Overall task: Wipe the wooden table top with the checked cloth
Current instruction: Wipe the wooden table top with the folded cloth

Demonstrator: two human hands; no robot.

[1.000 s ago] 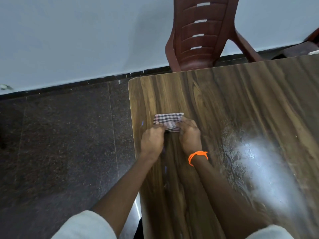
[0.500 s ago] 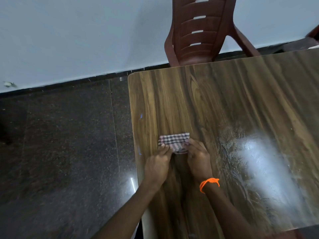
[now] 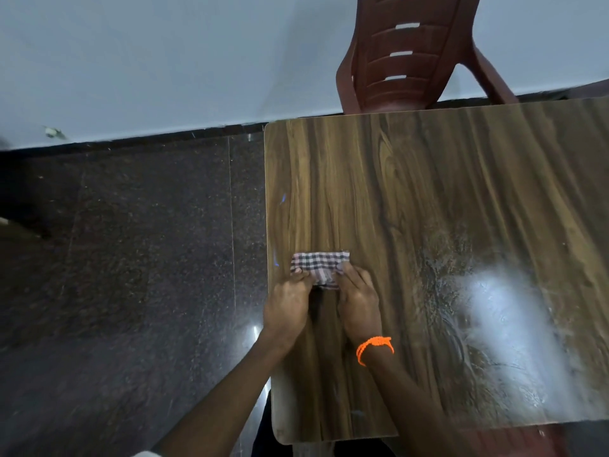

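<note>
A person's two bare hands are working a small folded cloth of dark and pale checks [image 3: 319, 263] on the brown wood-grain table [image 3: 428, 199], close to the table's left edge and about midway along it. The left hand [image 3: 287, 306] is lying knuckles-up at the cloth's near left corner, its fingertips curling onto the fabric and pinching it, while the right hand [image 3: 360, 303] is resting beside it at the near right corner, fingers bent and pressing down on the cloth's edge. The two hands are sitting just beside each other with a narrow strip of checked fabric and a dark shadow showing between them; the far half of the cloth is lying flat and uncovered on the wood. An orange braided band [image 3: 374, 347] is circling the right wrist, and both bare forearms are reaching in from the bottom of the view, the left one crossing over the dark speckled stone floor [image 3: 131, 275] before meeting the table. To the right of the hands, a broad pale glare with streaky smears [image 3: 501, 318] is spreading across the glossy surface. Beyond the table's far edge, a reddish-brown slatted plastic chair [image 3: 405, 57] is standing against a pale grey-blue wall [image 3: 164, 61], where a dark skirting strip is running along the floor.
</note>
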